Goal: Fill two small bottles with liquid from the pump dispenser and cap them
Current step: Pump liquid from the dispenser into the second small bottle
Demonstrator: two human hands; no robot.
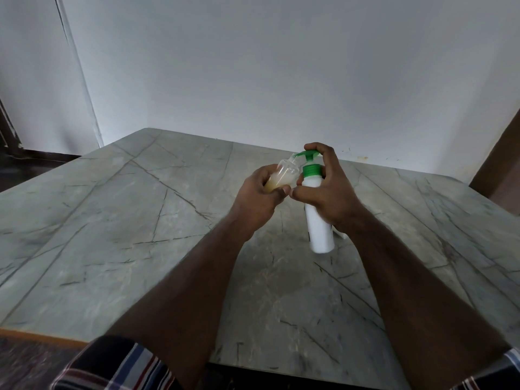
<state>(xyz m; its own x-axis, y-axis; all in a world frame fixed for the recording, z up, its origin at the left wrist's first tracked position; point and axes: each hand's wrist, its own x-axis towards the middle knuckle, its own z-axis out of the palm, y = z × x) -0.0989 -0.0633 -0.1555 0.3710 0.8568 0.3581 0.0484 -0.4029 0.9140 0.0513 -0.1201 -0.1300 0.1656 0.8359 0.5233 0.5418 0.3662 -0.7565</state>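
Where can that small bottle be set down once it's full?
Bare table spreads left of the left hand, and near the front edge between the forearms. Crowded around the pump dispenser, gripped by the right hand beside the small bottle.

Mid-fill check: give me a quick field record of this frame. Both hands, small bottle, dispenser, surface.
left hand: left hand grips the small clear bottle, tilted, mouth up at the spout
small bottle: partly filled with yellowish liquid, no cap on it
right hand: right hand wraps the pump dispenser, a finger on top of the green pump head
dispenser: white body, green collar, tilted; whether its base rests on the table is unclear
surface: grey marble-look table
second bottle, caps: not identifiable in view
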